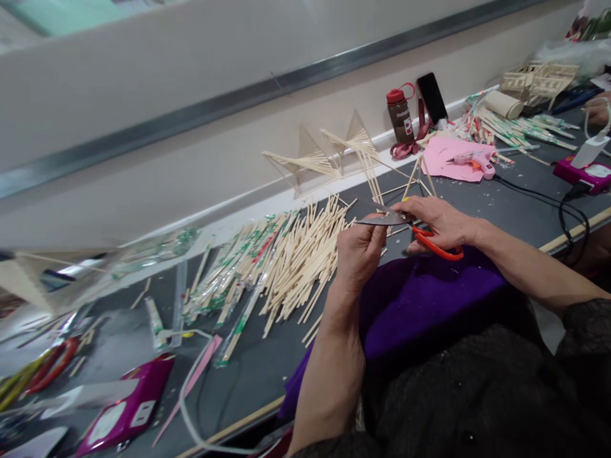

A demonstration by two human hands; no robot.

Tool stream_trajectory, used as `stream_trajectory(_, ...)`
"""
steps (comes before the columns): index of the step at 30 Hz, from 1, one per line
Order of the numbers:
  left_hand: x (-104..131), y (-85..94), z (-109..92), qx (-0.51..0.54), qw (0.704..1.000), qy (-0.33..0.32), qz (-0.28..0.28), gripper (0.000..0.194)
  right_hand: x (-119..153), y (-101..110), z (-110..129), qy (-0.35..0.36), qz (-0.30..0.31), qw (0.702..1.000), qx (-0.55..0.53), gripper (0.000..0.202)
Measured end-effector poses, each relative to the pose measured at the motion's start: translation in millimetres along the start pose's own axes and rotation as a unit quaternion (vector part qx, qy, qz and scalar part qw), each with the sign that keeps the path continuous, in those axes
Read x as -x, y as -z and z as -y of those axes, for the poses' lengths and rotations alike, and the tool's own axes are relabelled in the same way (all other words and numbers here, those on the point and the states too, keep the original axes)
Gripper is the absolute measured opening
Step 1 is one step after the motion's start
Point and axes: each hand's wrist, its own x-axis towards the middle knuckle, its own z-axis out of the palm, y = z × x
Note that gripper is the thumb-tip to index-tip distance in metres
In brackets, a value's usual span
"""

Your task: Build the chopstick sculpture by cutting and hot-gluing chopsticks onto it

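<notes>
My right hand (442,222) grips red-handled scissors (436,245), their blades pointing left and apart. My left hand (360,251) is closed just below the blades, pinching thin wooden sticks (371,178) that rise above it. A stick frame (420,178) stands on the table behind my right hand. Left of my left hand lies a large heap of loose wooden sticks (305,261), with wrapped chopsticks (243,254) beside it. A purple cloth (424,305) covers my lap under both hands.
Stick models (305,162) lean by the wall. Farther right are a bottle (400,117), a phone (431,98) and a glue gun (477,162) on pink paper (443,152). Magenta power strips (131,404) with cables sit at both sides. Another person's hand (597,109) shows at the right edge.
</notes>
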Motion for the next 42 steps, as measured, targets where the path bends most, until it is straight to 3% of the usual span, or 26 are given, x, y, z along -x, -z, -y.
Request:
stream_trajectory(7,0.3,-2.5,1.1,-0.032,0.999,-0.018,-0.024,0.045,1.4,0.4,0.5,-0.009,-0.01,1.0,-0.011,0.065)
stream_trajectory(16,0.2,-6.1,-2.0,0.026,0.998,0.009,-0.059,0.038,1.1,3.6,6.6,-0.014,-0.017,1.0,-0.004,0.05)
stream_trajectory(19,0.0,-6.4,-4.9,0.027,0.998,0.027,-0.058,0.041,-0.1,3.3,10.0,-0.037,-0.027,0.999,0.014,0.045)
stream_trajectory(23,-0.9,-5.3,-8.2,0.046,0.994,0.06,-0.076,0.024,-0.4,4.9,14.0,-0.1,-0.052,0.994,-0.002,0.025)
stream_trajectory(29,-2.2,-5.5,-6.9,0.136,0.978,0.128,-0.098,0.025,0.5,7.5,15.3,-0.106,-0.124,0.987,0.001,0.035)
stream_trajectory(35,-2.1,-9.9,-2.0,0.181,0.97,0.125,-0.099,0.025,-0.6,5.2,16.1,-0.121,-0.159,0.979,0.03,0.039)
stream_trajectory(38,-1.6,-10.3,-3.9,0.177,0.975,0.107,-0.084,0.024,-2.2,9.8,17.5,-0.168,-0.194,0.966,0.043,0.047)
stream_trajectory(42,-0.7,-9.7,-10.7,0.136,0.985,0.091,-0.053,0.024,-3.2,26.8,10.0,-0.296,-0.243,0.921,0.077,0.053)
